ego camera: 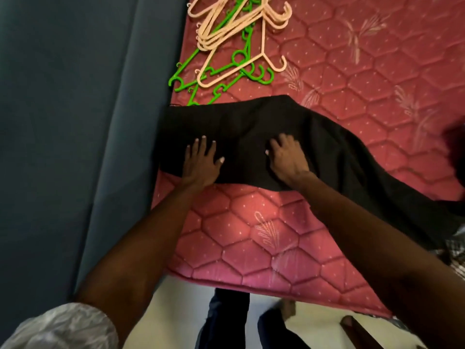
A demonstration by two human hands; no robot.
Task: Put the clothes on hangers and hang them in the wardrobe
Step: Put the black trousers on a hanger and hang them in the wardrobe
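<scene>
A black garment [251, 122] lies spread across the pink quilted mattress [239, 235], its left end at the mattress edge and its right part trailing toward the lower right. My left hand [201, 162] lies flat on the garment's left part with fingers spread and straight. My right hand [286, 157] presses on the garment's middle, its fingers bent slightly into the cloth. Beyond the garment lies a pile of peach hangers [239, 23] and green hangers [216, 74], which neither hand touches.
A dark blue curtain [75, 122] hangs along the mattress's left side. Another dark cloth [456, 152] shows at the right edge, with a patterned fabric [455, 248] below it. The pale floor [176, 311] and my legs lie below the mattress's near edge.
</scene>
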